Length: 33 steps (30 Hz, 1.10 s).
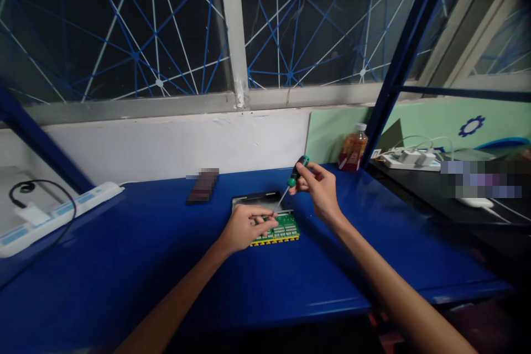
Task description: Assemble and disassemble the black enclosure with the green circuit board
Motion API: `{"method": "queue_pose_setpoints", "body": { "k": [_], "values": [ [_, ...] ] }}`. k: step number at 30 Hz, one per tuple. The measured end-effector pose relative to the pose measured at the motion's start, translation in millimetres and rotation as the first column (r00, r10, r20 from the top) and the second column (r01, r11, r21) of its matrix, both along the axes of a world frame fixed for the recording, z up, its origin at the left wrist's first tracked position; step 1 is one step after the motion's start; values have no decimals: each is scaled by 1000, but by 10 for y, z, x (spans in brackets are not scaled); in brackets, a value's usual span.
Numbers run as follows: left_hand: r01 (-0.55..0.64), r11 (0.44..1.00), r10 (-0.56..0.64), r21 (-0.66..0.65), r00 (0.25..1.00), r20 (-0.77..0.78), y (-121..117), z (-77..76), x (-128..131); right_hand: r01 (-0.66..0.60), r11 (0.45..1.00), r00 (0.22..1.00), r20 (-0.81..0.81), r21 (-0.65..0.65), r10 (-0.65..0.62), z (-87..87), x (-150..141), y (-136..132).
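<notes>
My right hand (319, 188) grips a screwdriver (297, 170) by its dark green and black handle, tilted with the thin shaft pointing down to the left. The shaft's tip reaches the fingertips of my left hand (246, 227), which is closed in a pinch there; whatever it holds is too small to make out. Under my left fingers lies a green circuit board (288, 227) with rows of pale components and a yellow toothed strip along its near edge. Directly behind the board is an open black case (257, 199), partly hidden by my left hand.
The blue table (166, 265) carries a dark, phone-like slab (203, 185) at the back. A white power strip (91, 196) with a black cable lies left. A drink bottle (353, 146) stands back right beside a blue post (404, 61). Another power strip (410, 159) sits on the black table.
</notes>
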<state>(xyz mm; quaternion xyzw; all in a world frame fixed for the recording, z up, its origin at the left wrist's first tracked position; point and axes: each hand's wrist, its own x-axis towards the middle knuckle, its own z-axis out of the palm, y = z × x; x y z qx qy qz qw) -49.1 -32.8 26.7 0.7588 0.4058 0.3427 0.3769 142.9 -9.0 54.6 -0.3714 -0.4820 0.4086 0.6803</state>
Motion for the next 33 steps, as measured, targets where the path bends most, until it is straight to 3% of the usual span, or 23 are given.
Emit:
{"method": "queue_pose_setpoints", "body": {
  "k": [11, 19, 33],
  "values": [
    [24, 998, -23, 61, 1000, -10, -21, 26, -11, 47, 997, 998, 45, 63, -50, -16, -13, -10],
    [18, 996, -13, 84, 999, -52, -21, 53, -17, 135, 972, 980, 117, 194, -160, 18, -74, -106],
    [1, 1000, -1, 13, 999, -35, 15, -6, -41, 155, 955, 974, 124, 253, -191, 14, -141, -185]
  ]
}}
